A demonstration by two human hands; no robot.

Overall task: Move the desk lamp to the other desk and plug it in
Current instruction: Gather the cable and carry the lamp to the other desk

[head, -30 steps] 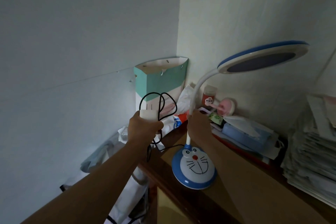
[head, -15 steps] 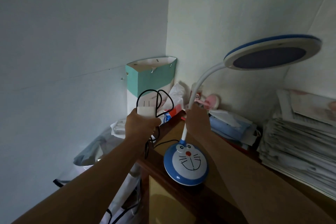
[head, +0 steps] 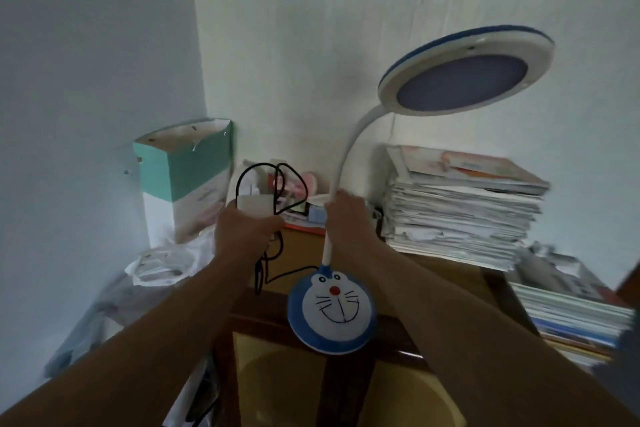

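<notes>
Nearest, the desk lamp's (head: 331, 312) round blue base with its cartoon cat face sits tilted over the near edge of the dark wooden table (head: 450, 274); whether it touches the top is unclear. The right hand (head: 346, 218) is clamped around the lamp's white neck. The left hand (head: 242, 229) grips the white plug adapter (head: 254, 206), with the black cord (head: 277, 191) looping above it and trailing down to the base. Beyond stand a teal paper bag (head: 188, 173) and a stack of papers (head: 464, 208) against the wall.
</notes>
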